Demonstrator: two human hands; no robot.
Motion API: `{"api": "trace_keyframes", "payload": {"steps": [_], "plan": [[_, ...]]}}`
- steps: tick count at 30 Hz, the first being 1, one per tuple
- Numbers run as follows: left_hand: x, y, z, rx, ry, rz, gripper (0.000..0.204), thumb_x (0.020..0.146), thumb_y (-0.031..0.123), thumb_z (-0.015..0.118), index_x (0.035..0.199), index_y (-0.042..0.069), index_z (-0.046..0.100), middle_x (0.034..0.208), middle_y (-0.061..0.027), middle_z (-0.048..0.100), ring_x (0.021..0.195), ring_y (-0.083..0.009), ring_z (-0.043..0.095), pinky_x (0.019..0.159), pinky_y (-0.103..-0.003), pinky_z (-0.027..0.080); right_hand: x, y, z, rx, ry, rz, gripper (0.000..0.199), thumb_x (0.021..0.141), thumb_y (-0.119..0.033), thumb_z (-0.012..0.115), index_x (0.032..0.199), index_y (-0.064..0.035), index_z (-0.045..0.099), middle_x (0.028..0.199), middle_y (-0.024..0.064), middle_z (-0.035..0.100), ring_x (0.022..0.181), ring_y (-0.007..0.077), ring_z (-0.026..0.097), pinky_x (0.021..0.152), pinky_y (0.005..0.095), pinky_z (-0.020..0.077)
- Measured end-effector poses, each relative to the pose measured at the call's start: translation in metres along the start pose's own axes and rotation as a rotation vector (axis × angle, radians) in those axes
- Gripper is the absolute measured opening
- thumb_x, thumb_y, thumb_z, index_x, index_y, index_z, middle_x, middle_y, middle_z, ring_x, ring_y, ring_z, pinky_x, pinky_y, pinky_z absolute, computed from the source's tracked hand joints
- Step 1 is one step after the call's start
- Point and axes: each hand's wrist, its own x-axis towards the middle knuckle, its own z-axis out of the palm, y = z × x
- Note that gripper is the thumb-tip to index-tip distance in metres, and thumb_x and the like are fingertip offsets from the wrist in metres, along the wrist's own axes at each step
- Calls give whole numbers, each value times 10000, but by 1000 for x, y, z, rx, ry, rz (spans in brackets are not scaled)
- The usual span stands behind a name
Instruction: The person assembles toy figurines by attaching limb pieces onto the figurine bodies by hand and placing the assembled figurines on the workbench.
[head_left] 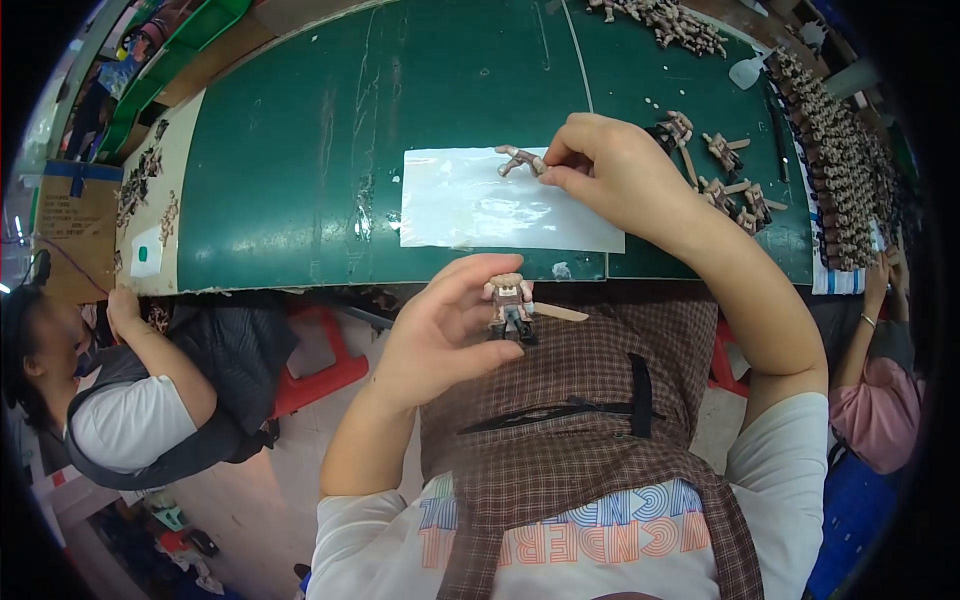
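Note:
My left hand [435, 330] is closed at the table's near edge, gripping a small toy figure [508, 298] upright between thumb and fingers. The figure has a brown-and-pale top and dark legs, and a flat pale wooden-looking strip [560, 313] sticks out to its right. Over a white sheet [440, 215], my right hand [620, 175] pinches one end of a small brown toy part [516, 158] with pale arm-like ends. Thumb and fingertips hide the pinched end. Beyond my right wrist lie several similar figures [725, 150] with pale strips.
The green tabletop [290, 150] carries a heap of small parts [665, 25] at the far right and a white squeeze bottle [747, 70]. Dense rows of figures [835, 160] stand along the right side. Co-workers sit left [140, 410] and right [880, 410].

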Motion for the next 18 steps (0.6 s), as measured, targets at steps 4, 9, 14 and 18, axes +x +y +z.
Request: {"api": "trace_keyframes", "payload": {"steps": [4,9,14,18], "plan": [[0,0,3,-39,-7,28,724,700,-162,697,1367,-42,443,1419,-137,419,1277,-257,497,1049,-360,443,2,0,8,-91,-23,-40,141,808,-97,700,872,20,654,840,119,623,734,251,651,668,340,520],[2,2,4,-140,-19,-7,722,727,-194,661,1386,-14,428,1426,-117,415,1274,-243,494,1038,-372,450,5,-3,15,-143,1,-98,142,807,-118,693,859,11,660,828,125,621,746,283,646,677,360,516],[2,2,6,-109,98,9,693,755,-165,684,1382,-21,427,1390,-110,449,1210,-215,533,987,-338,486,-7,-6,7,-115,48,-14,147,829,-140,682,869,-2,651,879,122,648,772,289,660,690,368,524],[8,2,14,89,130,51,705,743,-125,736,1377,-13,448,1329,-105,474,1149,-186,558,945,-311,509,-41,-18,1,219,198,60,146,839,-116,700,896,0,631,893,106,663,782,229,684,676,321,540]]}}
